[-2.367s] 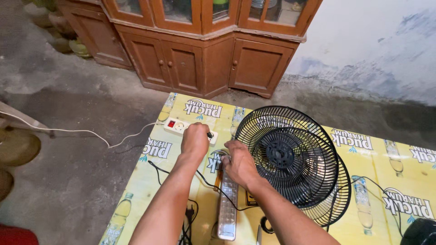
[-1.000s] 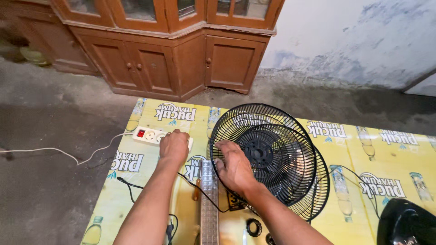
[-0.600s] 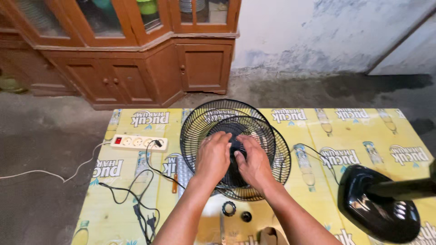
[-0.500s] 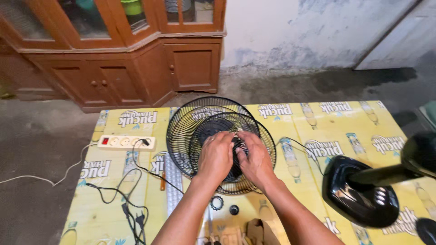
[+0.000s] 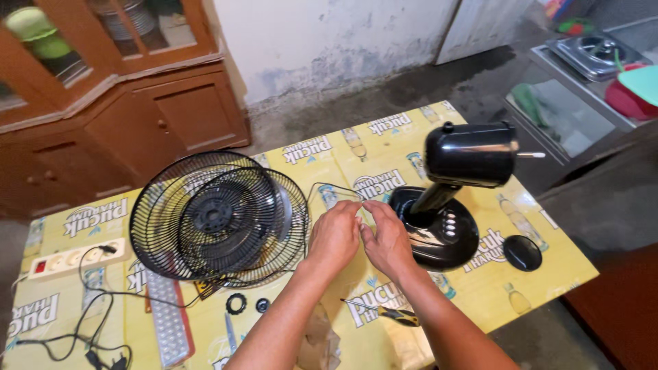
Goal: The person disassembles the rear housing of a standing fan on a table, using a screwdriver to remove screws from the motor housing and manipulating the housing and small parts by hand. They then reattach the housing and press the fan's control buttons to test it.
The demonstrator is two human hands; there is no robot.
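Thin black cord, light and limp, best pinched; left hand and right hand fingertips are nearly closed; grasp cannot be confirmed beside fan base.

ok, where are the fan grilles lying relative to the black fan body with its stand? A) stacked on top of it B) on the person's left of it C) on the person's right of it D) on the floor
B: the two black wire fan grilles lie overlapped on the yellow table, to the left of both hands, while the black fan body stands upright on the right side.
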